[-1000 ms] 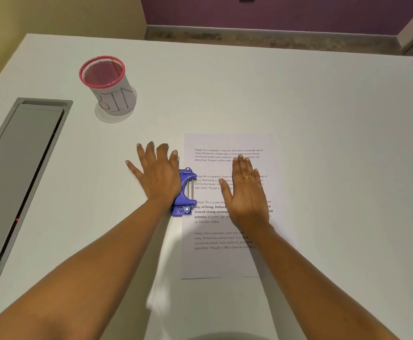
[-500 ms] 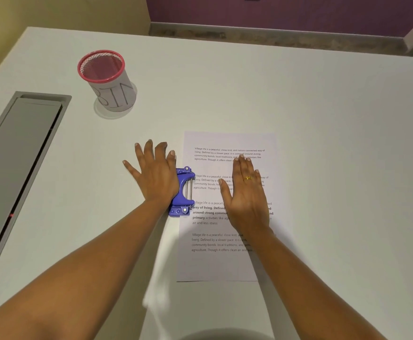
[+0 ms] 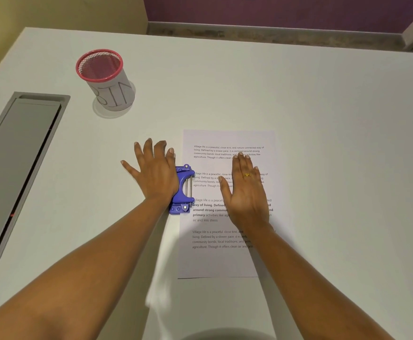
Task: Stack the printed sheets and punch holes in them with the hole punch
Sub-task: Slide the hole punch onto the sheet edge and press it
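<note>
The stack of printed sheets lies flat on the white table, text facing up. A blue hole punch sits over the middle of the stack's left edge. My left hand lies flat on the punch's left part, palm down and fingers spread, and it hides most of the lever. My right hand, which wears a gold ring, rests palm down on the middle of the sheets with its fingers straight. Neither hand curls around anything.
A mesh cup with a red rim, labelled BIN, stands at the back left. A grey recessed flap runs along the table's left side. The table's far edge meets a purple wall.
Both hands, the punch and the sheets stay where they were. Only the view shifts slightly.
</note>
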A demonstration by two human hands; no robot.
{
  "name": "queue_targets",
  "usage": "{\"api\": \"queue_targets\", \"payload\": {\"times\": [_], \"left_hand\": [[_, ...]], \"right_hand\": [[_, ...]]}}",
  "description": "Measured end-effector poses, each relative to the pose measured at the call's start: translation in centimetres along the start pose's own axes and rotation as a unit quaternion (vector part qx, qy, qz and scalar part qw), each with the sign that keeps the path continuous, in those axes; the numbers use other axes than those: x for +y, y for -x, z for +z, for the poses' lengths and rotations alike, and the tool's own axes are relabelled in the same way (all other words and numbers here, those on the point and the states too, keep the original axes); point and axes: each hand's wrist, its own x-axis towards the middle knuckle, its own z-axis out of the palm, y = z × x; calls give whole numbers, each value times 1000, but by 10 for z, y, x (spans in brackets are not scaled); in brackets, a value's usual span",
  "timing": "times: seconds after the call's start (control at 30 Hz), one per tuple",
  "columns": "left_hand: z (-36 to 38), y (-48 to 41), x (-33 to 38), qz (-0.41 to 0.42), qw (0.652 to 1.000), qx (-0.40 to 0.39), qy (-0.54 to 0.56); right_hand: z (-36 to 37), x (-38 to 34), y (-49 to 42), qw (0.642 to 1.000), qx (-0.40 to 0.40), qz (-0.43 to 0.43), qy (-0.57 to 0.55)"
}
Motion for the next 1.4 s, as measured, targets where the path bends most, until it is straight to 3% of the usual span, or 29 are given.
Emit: {"api": "queue_targets", "payload": {"times": [0.5,0.97,1.4], "left_hand": [[-7,-1,5,7,999,-15,-33],[-24,0,19,14,997,-40,59],[-41,8,3,-12,977,-51,209]], "right_hand": [[0,0,-1,1000,-15,5,20],[0,1,-2,999,-26,13,30],[0,1,-2,999,-29,9,21]]}}
